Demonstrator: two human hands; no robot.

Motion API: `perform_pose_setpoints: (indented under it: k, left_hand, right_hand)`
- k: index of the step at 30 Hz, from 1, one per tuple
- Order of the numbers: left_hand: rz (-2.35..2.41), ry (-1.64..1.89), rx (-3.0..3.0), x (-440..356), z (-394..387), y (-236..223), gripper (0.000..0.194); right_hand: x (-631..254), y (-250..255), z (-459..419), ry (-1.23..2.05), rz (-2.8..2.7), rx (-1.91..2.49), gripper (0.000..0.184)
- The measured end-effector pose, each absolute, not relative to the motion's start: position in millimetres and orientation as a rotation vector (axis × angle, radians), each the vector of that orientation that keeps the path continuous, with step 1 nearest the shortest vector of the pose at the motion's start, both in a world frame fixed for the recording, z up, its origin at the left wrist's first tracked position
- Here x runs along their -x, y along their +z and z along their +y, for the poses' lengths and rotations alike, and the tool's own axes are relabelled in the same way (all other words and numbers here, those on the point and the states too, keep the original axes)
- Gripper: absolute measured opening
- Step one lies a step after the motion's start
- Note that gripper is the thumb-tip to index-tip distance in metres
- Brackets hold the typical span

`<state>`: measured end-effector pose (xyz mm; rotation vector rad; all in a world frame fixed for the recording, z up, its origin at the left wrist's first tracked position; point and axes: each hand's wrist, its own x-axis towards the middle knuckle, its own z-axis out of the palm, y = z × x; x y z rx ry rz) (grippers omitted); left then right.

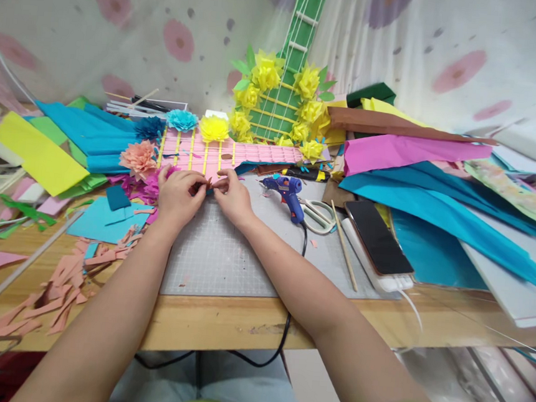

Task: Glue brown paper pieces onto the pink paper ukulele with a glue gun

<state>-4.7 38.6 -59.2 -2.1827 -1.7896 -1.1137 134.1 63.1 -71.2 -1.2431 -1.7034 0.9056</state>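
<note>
At the lower edge of a pink paper guitar [263, 152], my left hand [178, 196] and my right hand [233, 198] come together with bent fingers. A small brown paper piece [210, 183] shows between their fingertips, pinched from both sides; its shape is mostly hidden. Yellow strips cross the pink guitar, and thin strings run along it. Paper flowers border it: a yellow flower [214, 129], a light blue flower [182, 119], a dark blue flower [148, 128] and a peach flower [139, 158]. Magenta paper petals [154, 186] lie by my left hand.
A blue glue gun [287, 195], scissors [318, 216], a wooden stick [344, 248] and a phone [378, 237] lie to the right on the grey cutting mat [225, 260]. Behind stands a green paper guitar [276, 111] with yellow flowers. Peach paper scraps [61, 286] cover the left side.
</note>
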Motion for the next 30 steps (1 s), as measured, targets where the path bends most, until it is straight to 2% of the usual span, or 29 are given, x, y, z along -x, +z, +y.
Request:
perform_pose_setpoints:
  k: [9, 21, 30]
  left_hand:
    - [-1.774, -1.131, 2.185, 5.5, 38.6, -60.9, 0.014]
    - [-1.785, -1.116, 2.177, 4.4, 36.2, -57.9, 0.013]
    - [-1.795, -1.308, 1.959, 3.3, 30.8, -52.1, 0.028]
  right_hand:
    - [-126.2, -79.5, 68.1, 0.769, -1.856, 1.216, 0.045]
    - [-126.6, -75.0, 66.3, 0.848, -1.793, 1.124, 0.047]
    - [-158.8, -34.0, 65.1, 0.681, -1.619, 1.087, 0.048]
